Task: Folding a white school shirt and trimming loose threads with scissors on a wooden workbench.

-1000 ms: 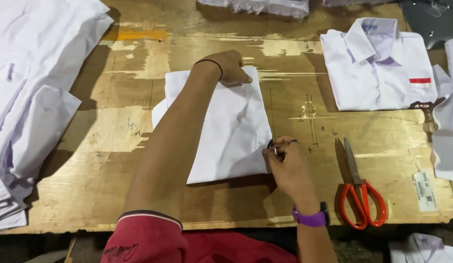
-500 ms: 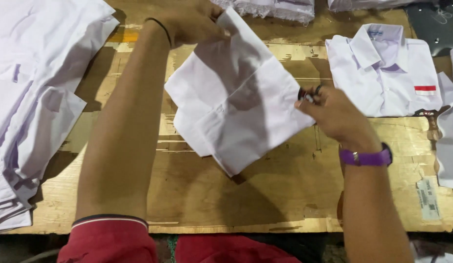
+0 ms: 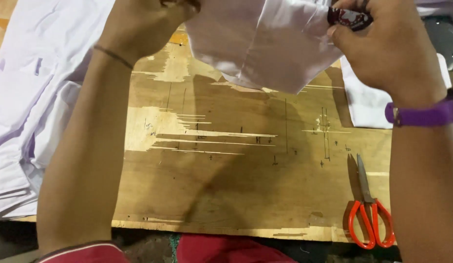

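Both hands were raised above the table, holding a folded white cotton garment [image 3: 265, 44] up off the wood between them. The left hand [image 3: 143, 24] was closed around the cloth's upper left part, fingers curled over the fabric near the top edge of the view, a thin dark band around its wrist. The right hand [image 3: 382, 48] was closed at the garment's right edge, where it also gripped a small dark tool [image 3: 350, 17], probably a thread snipper, though too little of it showed to be sure. A purple wristwatch [image 3: 421, 113] sat on that wrist. Held at two sides like this, the cloth hung slack with soft creases, its lower fold drooping towards the table without appearing to touch it.

Beneath lay the worn plywood table [image 3: 236, 170], its brown veneer chipped to pale patches and scored with short pencil marks and lines. Orange-handled steel scissors [image 3: 370, 214] rested flat near the front right edge, blades pointing away from the person, close to the right forearm and apart from the cloth. A heap of white garments [image 3: 27, 112] was stacked along the left side, and another white piece [image 3: 368, 104] lay flat behind the right wrist.
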